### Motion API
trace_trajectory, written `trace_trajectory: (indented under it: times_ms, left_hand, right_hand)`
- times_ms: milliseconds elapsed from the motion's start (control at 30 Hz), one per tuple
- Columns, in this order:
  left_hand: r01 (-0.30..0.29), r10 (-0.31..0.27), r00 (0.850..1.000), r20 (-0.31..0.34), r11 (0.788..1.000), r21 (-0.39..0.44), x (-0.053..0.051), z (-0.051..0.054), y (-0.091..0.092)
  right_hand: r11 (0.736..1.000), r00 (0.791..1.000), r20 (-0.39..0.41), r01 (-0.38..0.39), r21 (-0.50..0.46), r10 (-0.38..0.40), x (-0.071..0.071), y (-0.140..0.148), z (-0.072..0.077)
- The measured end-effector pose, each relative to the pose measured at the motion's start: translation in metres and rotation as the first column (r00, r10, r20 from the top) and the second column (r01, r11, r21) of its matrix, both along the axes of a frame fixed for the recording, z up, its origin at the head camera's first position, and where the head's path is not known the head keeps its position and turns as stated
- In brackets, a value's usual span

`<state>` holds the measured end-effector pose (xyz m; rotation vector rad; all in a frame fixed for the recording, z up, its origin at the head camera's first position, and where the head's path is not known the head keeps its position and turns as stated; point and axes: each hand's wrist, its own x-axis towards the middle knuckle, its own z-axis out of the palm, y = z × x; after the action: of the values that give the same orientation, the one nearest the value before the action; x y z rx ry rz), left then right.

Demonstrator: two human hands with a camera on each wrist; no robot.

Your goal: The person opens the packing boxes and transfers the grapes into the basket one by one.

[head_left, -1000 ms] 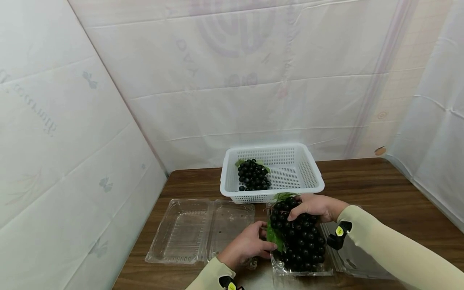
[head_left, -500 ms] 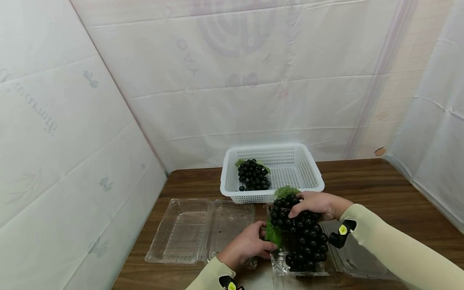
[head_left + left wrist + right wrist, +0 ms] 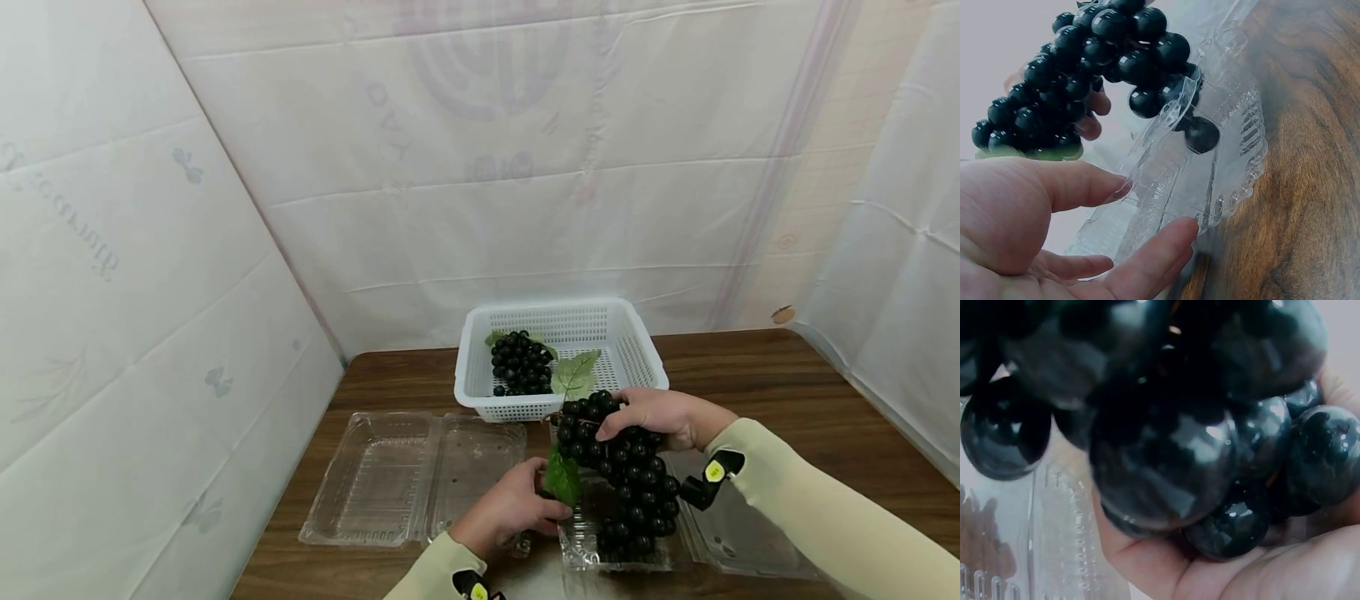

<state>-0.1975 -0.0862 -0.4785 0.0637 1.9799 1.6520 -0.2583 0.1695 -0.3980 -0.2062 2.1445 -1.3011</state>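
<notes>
A bunch of dark grapes (image 3: 637, 483) with green leaves hangs from my right hand (image 3: 667, 417), whose thumb and fingers grip its upper part. Its lower end still dips into the clear plastic clamshell box (image 3: 581, 542). My left hand (image 3: 506, 512) pinches the left wall of that box; in the left wrist view the thumb is on the rim (image 3: 1124, 186) and the fingers lie along the outside. Large grapes (image 3: 1160, 462) fill the right wrist view, with right-hand fingers curled behind them. One leaf (image 3: 577, 375) overlaps the front of the white basket.
Behind the hands stands a white plastic basket (image 3: 630, 358) holding another grape bunch (image 3: 522, 362). At the left lies an opened clear clamshell box (image 3: 375, 483). The held box's lid (image 3: 750, 533) spreads to the right over the wooden table (image 3: 750, 367).
My right hand has raised the grape bunch and moved it slightly away from me, partly out of the box. The leaf has come up over the basket's front. My left hand has stayed put.
</notes>
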Motion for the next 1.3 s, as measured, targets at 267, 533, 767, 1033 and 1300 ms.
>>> trace_trajectory:
  times_ms: [267,533,767,1033,1300]
  left_hand:
    - [0.008,-0.007,1.0,-0.022,0.999,0.047,0.001,-0.001,-0.001]
    - [0.012,-0.012,1.0,-0.01,0.999,0.043,0.002,0.002,-0.003]
    - [0.01,-0.011,1.0,0.014,0.997,0.075,0.001,-0.001,-0.003]
    - [0.002,-0.003,1.0,0.005,0.997,0.072,0.001,-0.004,-0.002]
    - [-0.016,0.017,1.0,-0.013,0.997,0.069,0.003,-0.004,0.001]
  right_hand:
    - [0.999,1.0,-0.028,0.001,-0.047,-0.002,-0.002,0.003,0.012]
    - [0.989,0.998,0.009,0.066,-0.131,-0.065,-0.005,0.005,0.023]
    - [0.942,0.991,0.098,0.119,-0.313,-0.093,-0.01,0.009,0.032]
    - [0.89,0.989,0.128,0.129,-0.438,-0.08,-0.019,0.013,0.041]
    - [0.872,0.979,0.158,0.19,-0.451,-0.131,-0.032,0.015,0.05]
